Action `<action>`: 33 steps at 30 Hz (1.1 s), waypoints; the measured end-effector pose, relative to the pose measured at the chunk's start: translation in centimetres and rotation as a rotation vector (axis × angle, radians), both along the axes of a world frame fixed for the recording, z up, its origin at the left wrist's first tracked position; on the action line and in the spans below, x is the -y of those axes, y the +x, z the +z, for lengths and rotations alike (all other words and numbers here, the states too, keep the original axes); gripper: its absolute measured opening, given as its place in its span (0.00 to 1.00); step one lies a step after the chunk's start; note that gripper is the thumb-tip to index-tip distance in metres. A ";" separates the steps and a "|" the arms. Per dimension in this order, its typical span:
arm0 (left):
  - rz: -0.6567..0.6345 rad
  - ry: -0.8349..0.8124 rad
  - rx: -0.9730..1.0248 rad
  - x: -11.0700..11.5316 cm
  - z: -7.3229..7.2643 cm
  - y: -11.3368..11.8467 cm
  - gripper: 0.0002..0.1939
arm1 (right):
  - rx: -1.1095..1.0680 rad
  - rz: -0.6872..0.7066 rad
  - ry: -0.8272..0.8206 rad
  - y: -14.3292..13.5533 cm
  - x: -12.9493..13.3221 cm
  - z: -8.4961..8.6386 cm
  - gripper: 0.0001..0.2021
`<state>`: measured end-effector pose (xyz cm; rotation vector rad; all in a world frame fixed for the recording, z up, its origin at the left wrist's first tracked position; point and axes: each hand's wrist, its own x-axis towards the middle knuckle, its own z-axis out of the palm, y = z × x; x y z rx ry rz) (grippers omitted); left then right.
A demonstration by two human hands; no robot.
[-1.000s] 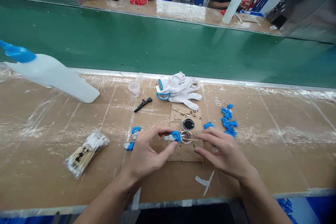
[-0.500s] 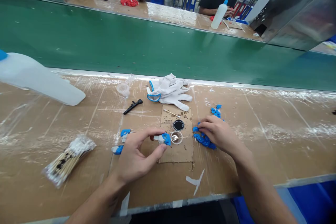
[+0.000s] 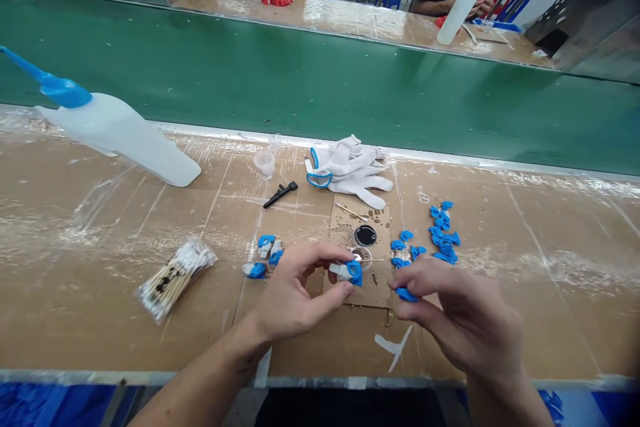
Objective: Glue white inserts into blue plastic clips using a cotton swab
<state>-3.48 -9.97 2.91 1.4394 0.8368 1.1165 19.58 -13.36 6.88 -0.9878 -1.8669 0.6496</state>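
Between thumb and fingers, my left hand [image 3: 300,290] holds a blue and grey piece [image 3: 353,272] over the cardboard sheet [image 3: 367,293]. My right hand [image 3: 463,303] pinches a small blue part [image 3: 406,294] just right of that sheet. On the sheet stand a small cup of dark liquid [image 3: 365,235] and a clear cup [image 3: 366,260] with a stick in it, partly hidden by my left fingers. A cotton swab [image 3: 351,211] lies above them. Loose blue parts [image 3: 443,237] are spread beyond my right hand. Several blue and grey pieces [image 3: 267,245] lie left of my left hand.
White gloves [image 3: 350,170] lie behind the sheet, with a black tool [image 3: 281,194] to their left. A bag of swabs [image 3: 175,277] and a large bottle [image 3: 135,133] are on the left. Across the green belt [image 3: 300,87], two people handle red parts.
My right hand has lifted away from the blue parts with one in its fingers and come nearer to me. The view has shifted, so the table appears further right.
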 end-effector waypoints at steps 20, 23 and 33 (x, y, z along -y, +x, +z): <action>-0.237 -0.513 0.316 -0.4 0.2 0.2 0.13 | 0.128 0.090 0.271 -3.4 -1.8 -1.3 0.04; -0.167 -0.369 0.350 -0.3 0.3 0.3 0.10 | 0.031 0.078 0.179 -2.8 -1.0 -1.7 0.06; -0.004 0.428 0.109 1.6 1.9 0.0 0.17 | -0.062 0.034 -0.071 -3.1 1.6 -0.7 0.16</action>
